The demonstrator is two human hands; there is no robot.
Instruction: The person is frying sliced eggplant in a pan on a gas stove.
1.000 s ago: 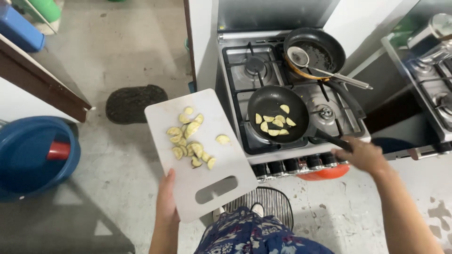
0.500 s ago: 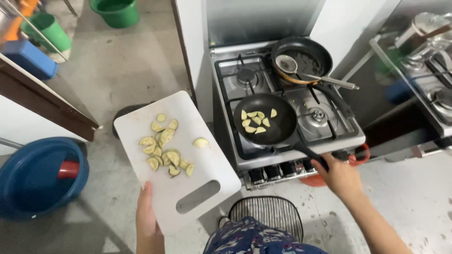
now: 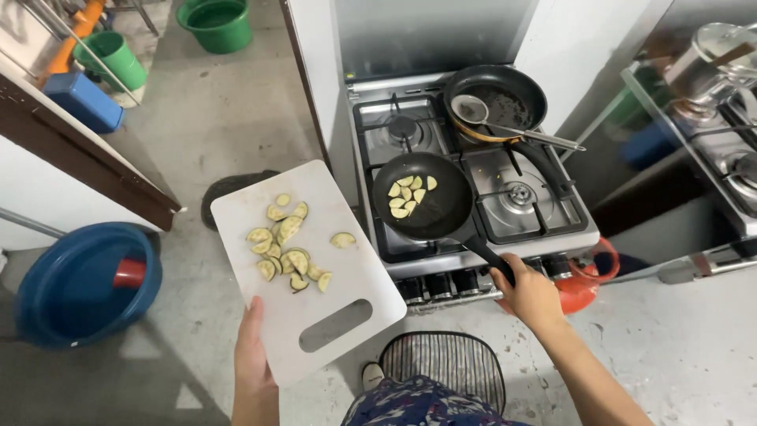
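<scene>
My left hand (image 3: 251, 353) holds a white cutting board (image 3: 331, 300) by its near edge, level beside the stove. Several pale vegetable slices (image 3: 285, 252) lie on the board's far half. My right hand (image 3: 527, 292) grips the handle of a black frying pan (image 3: 434, 207) that sits on the front left burner of the gas stove (image 3: 520, 193). A few slices (image 3: 410, 195) lie inside that pan. The board's right edge is close to the stove's left side.
A second black pan (image 3: 495, 99) with a metal skimmer stands on the back right burner. A blue basin (image 3: 75, 284) holding a red cup is on the floor at left. Green buckets (image 3: 217, 22) stand far back. An orange gas cylinder (image 3: 587, 280) sits beside the stove.
The view has shifted, so the stove and board sit a little further right and up in the frame. Both hands keep their holds on the board and pan handle.
</scene>
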